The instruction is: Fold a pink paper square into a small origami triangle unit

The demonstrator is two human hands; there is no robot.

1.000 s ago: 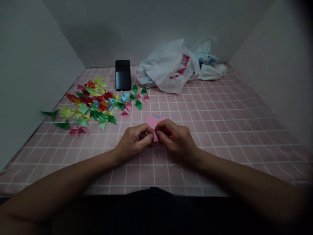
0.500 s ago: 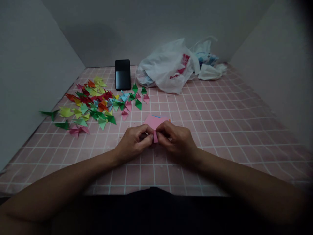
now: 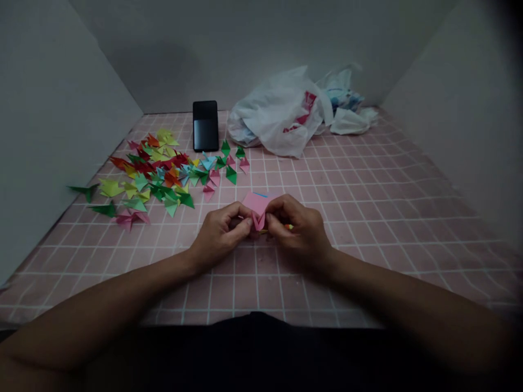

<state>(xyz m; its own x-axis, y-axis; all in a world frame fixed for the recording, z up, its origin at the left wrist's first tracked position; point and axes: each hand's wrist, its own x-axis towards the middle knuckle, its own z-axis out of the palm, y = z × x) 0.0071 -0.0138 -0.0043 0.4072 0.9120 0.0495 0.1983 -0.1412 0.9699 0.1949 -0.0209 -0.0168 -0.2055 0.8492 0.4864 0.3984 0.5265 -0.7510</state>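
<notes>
Between my hands is a small folded piece of pink paper (image 3: 259, 221), its near part spread into a V shape. My left hand (image 3: 223, 228) pinches its left side between thumb and fingers. On the other side, my right hand (image 3: 300, 228) grips the right edge the same way. Just beyond and under it lies a pink paper sheet (image 3: 255, 201) with a thin blue edge showing. A bit of yellow and orange paper peeks out by my right fingers. To the left spread many folded paper cranes (image 3: 163, 190) in green, red, yellow, blue and pink.
A black phone (image 3: 205, 126) leans upright at the back. Beside it a crumpled white plastic bag (image 3: 278, 111) with red print sits near a blue-white packet (image 3: 345, 98). A pink checked cloth (image 3: 368, 207) covers the table, with pale walls around it.
The pink paper's near part has gone from a narrow closed strip to a spread V. My hands have moved slightly apart, the right one rightward.
</notes>
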